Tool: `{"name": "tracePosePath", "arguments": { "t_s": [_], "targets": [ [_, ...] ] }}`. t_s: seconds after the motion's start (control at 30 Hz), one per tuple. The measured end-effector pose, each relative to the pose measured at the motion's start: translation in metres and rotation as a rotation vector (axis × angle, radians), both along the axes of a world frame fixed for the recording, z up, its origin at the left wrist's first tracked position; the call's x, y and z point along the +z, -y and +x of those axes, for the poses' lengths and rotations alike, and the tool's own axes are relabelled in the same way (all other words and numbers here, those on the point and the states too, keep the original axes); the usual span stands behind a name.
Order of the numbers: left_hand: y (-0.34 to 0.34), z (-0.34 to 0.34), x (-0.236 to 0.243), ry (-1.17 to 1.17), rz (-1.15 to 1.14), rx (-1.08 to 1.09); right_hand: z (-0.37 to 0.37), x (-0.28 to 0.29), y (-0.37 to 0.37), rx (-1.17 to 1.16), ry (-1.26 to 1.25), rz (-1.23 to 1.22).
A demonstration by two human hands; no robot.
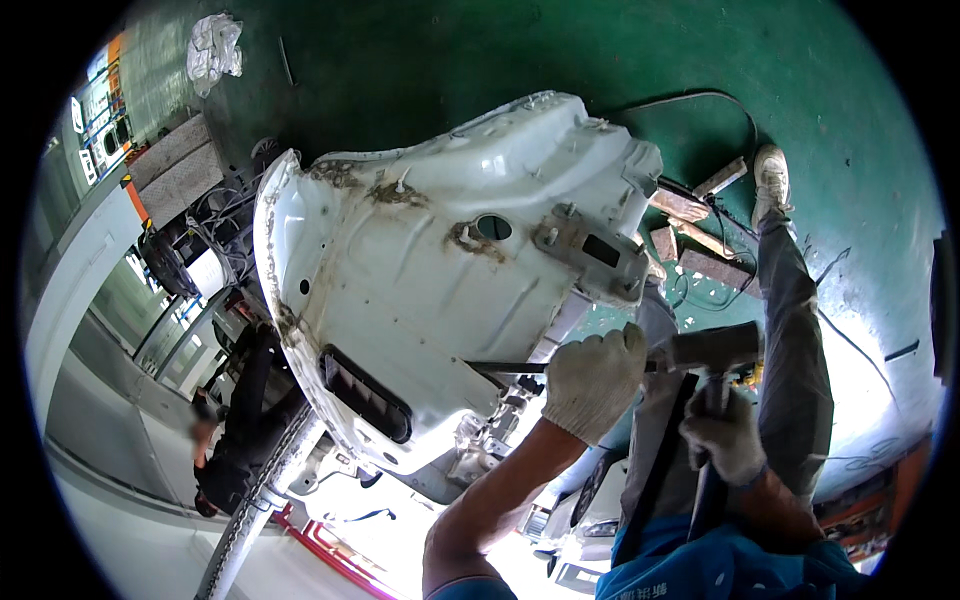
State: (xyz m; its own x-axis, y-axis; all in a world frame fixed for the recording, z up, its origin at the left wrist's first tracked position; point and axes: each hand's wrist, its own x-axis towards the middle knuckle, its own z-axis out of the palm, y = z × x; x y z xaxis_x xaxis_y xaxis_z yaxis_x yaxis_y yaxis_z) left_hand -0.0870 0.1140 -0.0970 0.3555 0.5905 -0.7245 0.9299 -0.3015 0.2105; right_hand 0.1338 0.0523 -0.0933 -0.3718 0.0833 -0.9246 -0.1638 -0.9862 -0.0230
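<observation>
A large white metal car body panel (430, 290) fills the middle, with brown grime patches, holes and a dark rectangular vent (366, 393). My left hand (597, 385), in a white knit glove, is closed round a dark metal chisel (503, 367). The chisel's tip meets the panel near its lower right edge. Gloved as well, my right hand (727, 437) grips the handle of a hammer (715, 347). The hammer's thick head is right by the chisel's back end; whether they touch I cannot tell.
Wooden blocks (707, 265) and a cable (690, 97) lie on the green floor (640, 45) near my feet. A person in dark clothes (245, 430) is at the left, beside a metal post (268, 492). A white plastic bag (214, 50) lies at the far left.
</observation>
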Motion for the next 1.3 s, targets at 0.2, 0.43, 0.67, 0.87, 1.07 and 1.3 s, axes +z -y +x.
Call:
{"name": "tracePosePath", "arguments": {
  "t_s": [0.2,0.43,0.67,0.87,1.07,1.3],
  "targets": [
    [0.002,0.004,0.002,-0.05,-0.011,-0.021,0.025,-0.005,0.025,-0.353,0.212,0.073],
    [0.01,-0.003,0.006,-0.06,0.075,-0.005,0.006,-0.02,0.008,0.02,-0.054,0.001],
    [-0.018,-0.005,-0.01,-0.13,0.143,0.121,0.066,-0.048,-0.008,-0.08,0.288,0.156],
    [-0.021,-0.009,-0.02,-0.066,0.181,0.049,0.069,-0.055,-0.033,-0.136,0.412,0.243],
    [0.005,-0.007,0.033,0.198,-0.002,-0.098,0.061,-0.066,-0.028,-0.092,0.322,0.199],
    [-0.025,-0.001,0.006,0.097,0.223,0.034,0.054,-0.061,-0.03,-0.044,0.352,0.213]
  ]
}}
